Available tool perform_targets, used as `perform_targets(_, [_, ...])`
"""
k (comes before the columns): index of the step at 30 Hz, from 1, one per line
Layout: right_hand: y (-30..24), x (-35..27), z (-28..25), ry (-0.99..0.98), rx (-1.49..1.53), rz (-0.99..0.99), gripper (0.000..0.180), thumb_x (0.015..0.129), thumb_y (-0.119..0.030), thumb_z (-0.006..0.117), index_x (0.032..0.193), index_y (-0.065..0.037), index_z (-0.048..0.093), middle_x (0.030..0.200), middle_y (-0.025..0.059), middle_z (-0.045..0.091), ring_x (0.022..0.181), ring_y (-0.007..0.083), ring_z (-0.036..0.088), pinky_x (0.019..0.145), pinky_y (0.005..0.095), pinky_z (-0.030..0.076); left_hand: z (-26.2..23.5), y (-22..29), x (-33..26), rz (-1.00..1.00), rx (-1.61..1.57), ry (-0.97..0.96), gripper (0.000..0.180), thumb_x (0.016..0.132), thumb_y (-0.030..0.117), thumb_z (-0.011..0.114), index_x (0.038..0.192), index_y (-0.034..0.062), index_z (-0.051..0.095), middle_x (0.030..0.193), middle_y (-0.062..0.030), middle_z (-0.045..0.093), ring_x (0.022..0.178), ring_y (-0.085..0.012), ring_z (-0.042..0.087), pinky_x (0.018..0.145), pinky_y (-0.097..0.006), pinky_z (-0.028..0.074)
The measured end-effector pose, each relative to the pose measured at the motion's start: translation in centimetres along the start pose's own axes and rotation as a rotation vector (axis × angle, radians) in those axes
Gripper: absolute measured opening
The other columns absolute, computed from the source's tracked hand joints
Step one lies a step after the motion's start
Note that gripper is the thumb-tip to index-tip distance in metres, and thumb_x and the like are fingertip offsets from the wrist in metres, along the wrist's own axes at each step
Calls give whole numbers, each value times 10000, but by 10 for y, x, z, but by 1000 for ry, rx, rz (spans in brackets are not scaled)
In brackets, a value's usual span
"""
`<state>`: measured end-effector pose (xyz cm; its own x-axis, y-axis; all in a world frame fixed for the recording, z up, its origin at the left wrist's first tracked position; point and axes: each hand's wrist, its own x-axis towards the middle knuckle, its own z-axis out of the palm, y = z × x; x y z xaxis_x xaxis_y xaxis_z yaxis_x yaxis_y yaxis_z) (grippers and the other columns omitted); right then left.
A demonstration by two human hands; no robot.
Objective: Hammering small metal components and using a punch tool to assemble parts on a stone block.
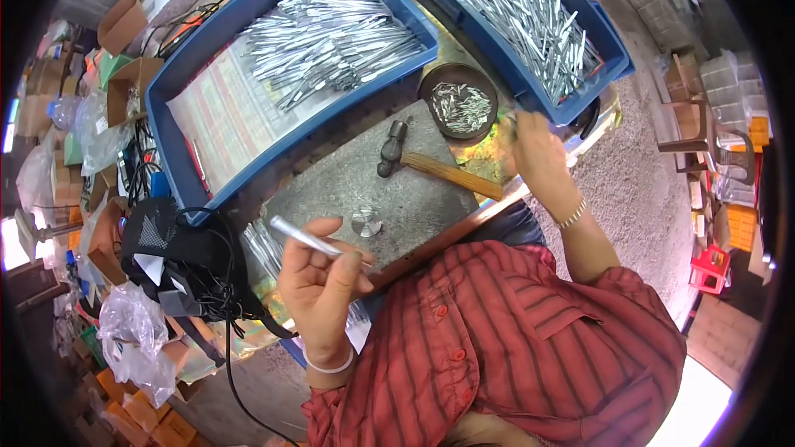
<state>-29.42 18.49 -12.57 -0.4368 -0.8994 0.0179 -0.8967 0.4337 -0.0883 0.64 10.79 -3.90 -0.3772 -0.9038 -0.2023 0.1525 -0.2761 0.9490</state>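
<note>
A slim, silvery metal rod [306,237], likely light and stiff, best held mid-length, is pinched near a grey slab [331,190] by the left hand [325,291]; how the right hand [542,157] grips cannot be told.

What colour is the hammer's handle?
The hammer's handle is yellowish brown, seen best in the head view.

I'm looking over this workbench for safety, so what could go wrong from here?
The bowl of small metal pieces sits close beside the right hand, so a bump might spill them. The hammer handle pokes past the edge of the metal plate; an arm could knock it. The silver rod juts out from the left hand and might slip if jolted.
</note>
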Motion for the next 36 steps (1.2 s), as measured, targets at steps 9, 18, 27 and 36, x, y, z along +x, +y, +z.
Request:
perform_targets(9, [-72,-24,-112,-129,837,-365,87,842,-46,529,829,35,558,718,87,552,593,168,570,517,267,425,4,-11,4,33,133,-139,182,904,107,507,911,-49,599,778,-87,634,706,-133,606,628,-232,478])
perform_targets(18, [-138,-4,-94,-190,1139,-680,125,802,-54,631,874,29,569,755,82,575,552,113,538,481,223,398,3,-13,-11,-25,-139,-200,167,887,11,535,1049,-30,543,940,-57,609,835,-85,573,734,-202,457])
perform_targets(27, [-151,-10,-88,-143,1168,-615,139,781,-72,667,868,10,597,680,67,575,535,112,515,472,225,380,-4,-22,-11,67,-141,-177,151,867,-8,561,1018,-26,560,922,-58,631,822,-72,579,701,-196,470])
perform_targets(36, [-152,-8,-90,-151,1170,-651,143,771,-63,678,871,7,604,660,70,577,531,112,530,471,217,394,-7,-23,-10,119,3,-189,155,852,7,592,1002,-21,563,846,-62,649,774,-63,592,669,-195,476])
